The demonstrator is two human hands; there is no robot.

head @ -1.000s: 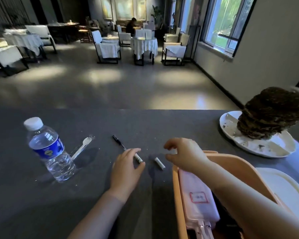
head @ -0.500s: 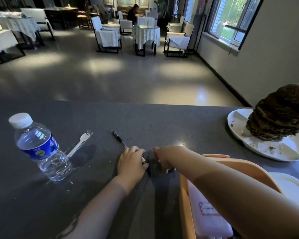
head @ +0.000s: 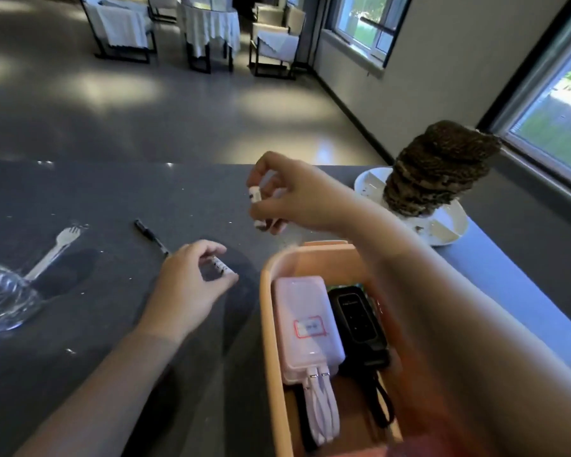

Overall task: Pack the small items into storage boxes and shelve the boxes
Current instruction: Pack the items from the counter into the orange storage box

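Head view: at centre frame the right hand [head: 297, 196] pinches small white cylindrical pieces [head: 257, 206], raised above the dark grey tabletop [head: 112, 199]. Lower left of it, the left hand [head: 192, 285] pinches a white marker pen [head: 223, 268] beside the orange plastic storage box [head: 271, 324], which holds a white power bank [head: 305, 328].

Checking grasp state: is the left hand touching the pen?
Touching. In the head view, the left hand's fingers curl over the white end of the pen, pinching it against the grey table; the pen's black end sticks out behind.

Head-worn view, forward and down, close over table [head: 119, 199].
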